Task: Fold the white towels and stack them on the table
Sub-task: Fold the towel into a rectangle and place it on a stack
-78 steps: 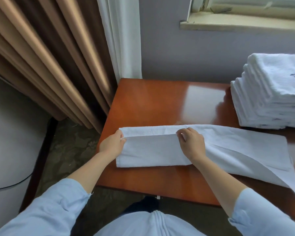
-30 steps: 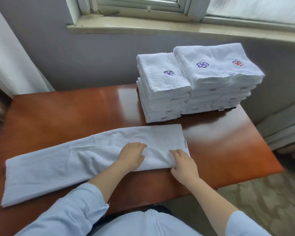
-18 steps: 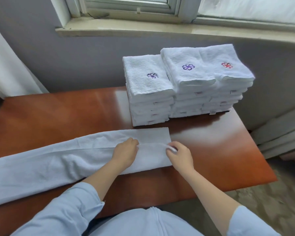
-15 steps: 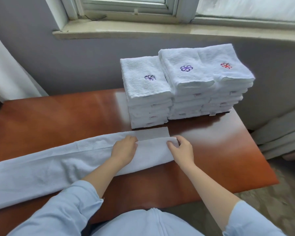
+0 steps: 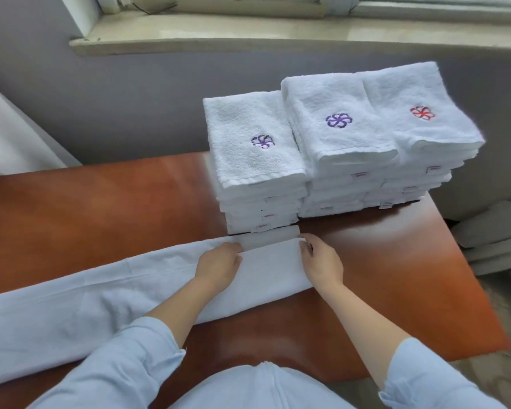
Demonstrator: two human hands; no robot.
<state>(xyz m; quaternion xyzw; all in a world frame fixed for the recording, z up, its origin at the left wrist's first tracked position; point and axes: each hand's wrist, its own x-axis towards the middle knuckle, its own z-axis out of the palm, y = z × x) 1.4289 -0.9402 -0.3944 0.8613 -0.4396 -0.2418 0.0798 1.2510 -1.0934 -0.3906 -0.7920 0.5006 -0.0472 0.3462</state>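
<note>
A long white towel (image 5: 86,299) lies lengthwise across the reddish-brown table (image 5: 101,208), its near long edge folded up toward the far edge. My left hand (image 5: 219,267) and my right hand (image 5: 322,261) each hold the folded flap at the towel's right end, fingers curled over its far edge. A thin strip of the lower layer shows beyond the flap. Behind stand three stacks of folded white towels (image 5: 331,149), two with a purple flower emblem on top, one with a red one.
A grey wall and a window sill (image 5: 248,39) run behind the table. A white curtain (image 5: 9,143) hangs at the left. The table's right edge drops to a patterned floor, with pale boards (image 5: 499,234) leaning near the wall.
The view swung from the towel's left end to its right end. Both hands lifted the near edge there and carried it toward the far edge, close to the stacks.
</note>
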